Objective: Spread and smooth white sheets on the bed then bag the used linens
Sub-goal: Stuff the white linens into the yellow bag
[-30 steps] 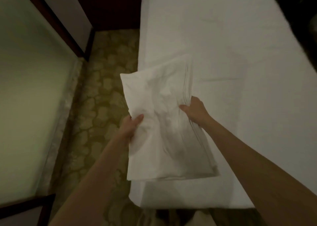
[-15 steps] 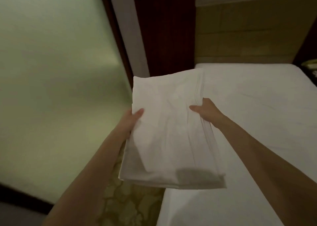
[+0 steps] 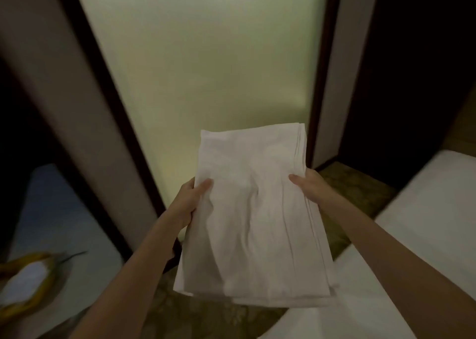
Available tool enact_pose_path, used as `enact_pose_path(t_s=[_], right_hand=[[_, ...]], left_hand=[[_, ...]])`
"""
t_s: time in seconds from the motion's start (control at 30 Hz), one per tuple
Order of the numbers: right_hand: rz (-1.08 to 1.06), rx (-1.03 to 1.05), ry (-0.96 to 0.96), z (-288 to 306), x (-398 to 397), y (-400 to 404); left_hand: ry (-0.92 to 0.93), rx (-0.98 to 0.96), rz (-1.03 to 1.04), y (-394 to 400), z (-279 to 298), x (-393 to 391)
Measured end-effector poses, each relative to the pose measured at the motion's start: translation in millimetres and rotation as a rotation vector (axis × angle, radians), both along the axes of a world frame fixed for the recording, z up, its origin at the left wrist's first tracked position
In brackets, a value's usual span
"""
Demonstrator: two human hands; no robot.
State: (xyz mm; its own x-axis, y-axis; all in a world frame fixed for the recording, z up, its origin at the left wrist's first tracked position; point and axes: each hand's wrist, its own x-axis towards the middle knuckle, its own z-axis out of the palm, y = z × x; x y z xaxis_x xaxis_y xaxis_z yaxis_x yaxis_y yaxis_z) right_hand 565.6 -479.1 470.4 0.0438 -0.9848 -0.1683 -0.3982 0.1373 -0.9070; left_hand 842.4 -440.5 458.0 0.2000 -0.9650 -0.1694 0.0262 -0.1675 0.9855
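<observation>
Both hands hold folded sheet, bed now rightward

I'm seeing a folded sheet looking like matt, creased white cloth, a frosted glass panel glowing smooth, dark glossy wood framing

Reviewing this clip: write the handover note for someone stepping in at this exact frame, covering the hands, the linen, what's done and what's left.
Left hand: grips the left edge of the folded white fabric sheet, thumb on top.
Right hand: grips its right edge.
Sheet: folded, held in the air in front of the frosted glass panel, above the patterned carpet.
White-covered bed: at the right.
Done: sheet picked up.
Left: unfold, spread and smooth it on the bed, then bag the used linens; no bag in view.
</observation>
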Motion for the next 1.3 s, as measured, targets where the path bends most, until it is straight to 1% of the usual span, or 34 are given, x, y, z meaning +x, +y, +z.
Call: enact_pose_path(t_s=[0.17,0.23,0.37,0.5,0.63,0.67,0.8,0.97,1.1,1.3], right_hand=[[0.194,-0.011,0.065,7,118,1],[0.288,-0.037,0.058,7,169,4],[0.451,-0.049,0.05,3,267,21],[0.553,-0.019,0.043,1,354,38],[0.679,-0.029,0.039,-5,436,55],[0.685,-0.03,0.037,-5,441,56],[0.803,-0.004,0.045,-14,509,62],[0.966,0.05,-0.013,-25,586,54],[1.087,0.079,-0.048,-29,642,32],[1.18,0.06,-0.013,-14,736,-10]], left_hand=[[0.017,-0.013,0.228,46,-6,101],[0.01,-0.016,0.311,67,-9,143],[-0.035,0.011,0.42,107,-15,229],[-0.066,0.026,0.51,148,-16,312],[-0.069,0.041,0.644,192,-23,381],[-0.064,0.043,0.647,196,-25,386],[-0.041,0.063,0.749,232,-35,429],[-0.054,0.075,0.852,254,-41,470],[-0.055,0.079,0.919,250,-40,508],[-0.067,0.075,1.041,220,-28,562]])
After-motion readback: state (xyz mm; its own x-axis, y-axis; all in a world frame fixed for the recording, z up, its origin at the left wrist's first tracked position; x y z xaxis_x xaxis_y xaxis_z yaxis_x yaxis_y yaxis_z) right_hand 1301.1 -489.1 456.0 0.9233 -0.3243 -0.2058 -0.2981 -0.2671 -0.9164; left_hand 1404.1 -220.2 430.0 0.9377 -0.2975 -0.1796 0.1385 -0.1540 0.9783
